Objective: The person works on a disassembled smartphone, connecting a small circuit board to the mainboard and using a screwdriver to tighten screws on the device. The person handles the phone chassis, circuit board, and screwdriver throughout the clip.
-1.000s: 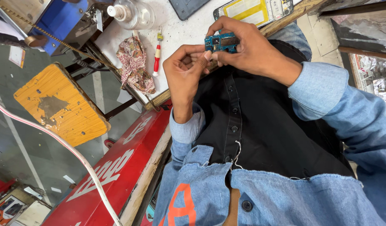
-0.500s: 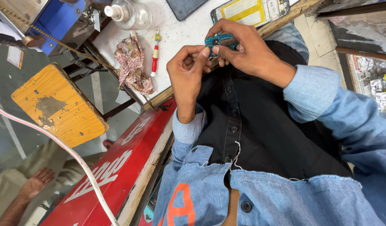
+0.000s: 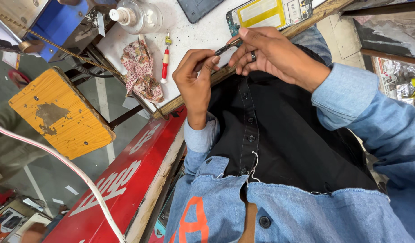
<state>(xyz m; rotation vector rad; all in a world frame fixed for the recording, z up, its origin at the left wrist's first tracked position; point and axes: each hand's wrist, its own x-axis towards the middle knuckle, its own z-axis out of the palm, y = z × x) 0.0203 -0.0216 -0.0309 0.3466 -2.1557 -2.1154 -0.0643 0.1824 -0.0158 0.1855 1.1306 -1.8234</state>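
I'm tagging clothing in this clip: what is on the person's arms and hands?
Both arms are in light blue denim sleeves with buttoned-style cuffs. The left hand is bare, with no ring or glove. The right hand wears one dark ring on a finger. No watch or bracelet shows.

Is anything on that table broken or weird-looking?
Yes: the phone by the right hand lies with its back off, yellow insides showing. A flowery rag droops over the table edge. The yellow stool has a worn patch.
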